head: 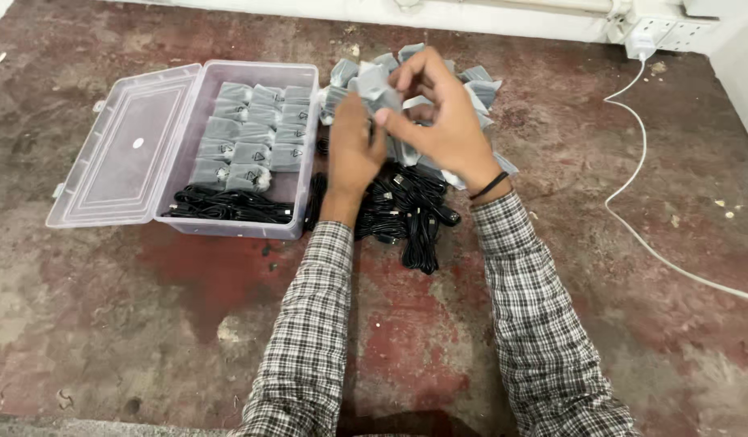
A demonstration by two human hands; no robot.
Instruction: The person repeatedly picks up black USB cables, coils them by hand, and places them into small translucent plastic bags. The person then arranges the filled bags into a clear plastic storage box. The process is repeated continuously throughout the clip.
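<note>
My left hand (pixel 351 150) and my right hand (pixel 439 113) are raised together over a heap of black cables (pixel 406 214). Both grip one small grey plastic pouch (pixel 376 85) between their fingers. Behind them lies a pile of similar grey pouches (pixel 471 85) on the floor. A black band circles my right wrist, and both sleeves are checked.
A clear plastic box (pixel 248 226) stands at the left with its lid (pixel 123 150) folded open; it holds rows of grey pouches (pixel 248 133) and black cables (pixel 228 206). A white cable (pixel 633 186) runs from a wall socket (pixel 661 32) across the stained red floor at the right.
</note>
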